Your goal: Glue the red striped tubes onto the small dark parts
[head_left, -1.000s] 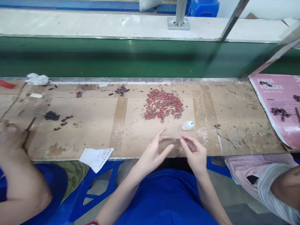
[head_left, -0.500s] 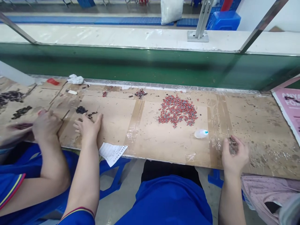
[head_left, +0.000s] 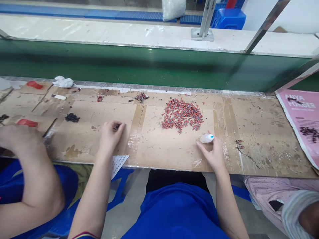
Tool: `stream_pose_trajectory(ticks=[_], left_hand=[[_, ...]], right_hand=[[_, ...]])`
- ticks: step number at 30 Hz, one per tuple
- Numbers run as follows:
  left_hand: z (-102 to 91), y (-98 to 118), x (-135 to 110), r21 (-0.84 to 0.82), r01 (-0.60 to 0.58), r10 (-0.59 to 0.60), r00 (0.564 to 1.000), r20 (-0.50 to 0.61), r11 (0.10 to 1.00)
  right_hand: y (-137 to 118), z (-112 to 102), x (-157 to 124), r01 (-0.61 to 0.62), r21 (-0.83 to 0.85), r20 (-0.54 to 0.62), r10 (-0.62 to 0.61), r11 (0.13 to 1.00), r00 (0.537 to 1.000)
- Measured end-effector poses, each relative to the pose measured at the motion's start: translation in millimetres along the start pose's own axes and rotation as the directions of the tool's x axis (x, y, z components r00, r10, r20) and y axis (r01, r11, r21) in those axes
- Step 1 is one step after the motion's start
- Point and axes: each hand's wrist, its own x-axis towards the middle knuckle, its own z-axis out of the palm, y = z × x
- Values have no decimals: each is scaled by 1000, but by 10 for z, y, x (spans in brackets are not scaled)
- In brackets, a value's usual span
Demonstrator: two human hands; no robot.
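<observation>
Bottle [head_left: 206, 138], small, white and blue-tipped, lies on the table [head_left: 261, 132] just below the pile of red-and-grey parts [head_left: 181, 114]. The right hand [head_left: 212, 153] curls its fingers around it, seemingly mid pick-up. The left hand [head_left: 110, 135] rests curled over dark bits [head_left: 116, 126], and its grip cannot be told. Lifting calls for a firmer pinch.

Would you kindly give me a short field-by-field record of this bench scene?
Surface: taped cardboard, with a green belt behind it
Left hand: palm down on the cardboard, fingertips at some small dark parts
Right hand: closed on a small white bottle with a blue tip
Centre: pile of red parts
Far left: co-worker's hand
Far right: pink sheet
</observation>
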Motion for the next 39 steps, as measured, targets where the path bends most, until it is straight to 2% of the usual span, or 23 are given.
stream_pose_trajectory(ticks=[2,4,7,9,11,13,16,21,23,25,28,31,34,39], left_hand=[[168,271,-228,-34,-40,43,995,88,999],[329,546,-453,-98,-178,196,958,212,979],[525,866,-716,-171,-441,473,814,338,881],[619,988,-824,-227,-540,585,723,367,810],[681,1045,-889,-273,-591,650,665,369,759],[710,1056,-926,-297,-619,687,642,342,727],[703,1044,-969,-268,-635,689,669,277,724],[684,1065,-1045,-49,-591,583,775,245,805],[714,1078,-1066,-15,-586,573,788,226,810],[756,1086,-1078,-18,-598,587,779,219,801],[804,1093,-1088,-38,-628,620,754,219,777],[806,1105,-1094,-39,-634,626,749,218,772],[786,1117,-1096,-30,-606,596,771,223,795],[774,1127,-1083,-44,-533,526,815,243,845]], right_hand=[[-1,14,14,-3,6,18,2,1000,1000],[-17,11,15,-21,31,24,20,999,1000],[-55,8,-14,-77,132,38,73,988,997],[-77,25,-48,-137,254,61,125,958,990],[-95,59,-88,-206,402,92,185,892,978],[-113,95,-128,-254,538,97,240,804,966],[-152,128,-178,-271,662,60,312,699,948],[-250,115,-195,-293,810,75,405,509,911],[-283,111,-186,-299,851,96,431,433,897],[-308,117,-182,-324,852,125,441,411,889],[-349,145,-200,-359,801,133,442,479,887],[-412,186,-244,-345,703,91,403,622,911],[-467,237,-299,-318,602,48,364,733,930],[-441,311,-359,-330,474,68,340,816,938]])
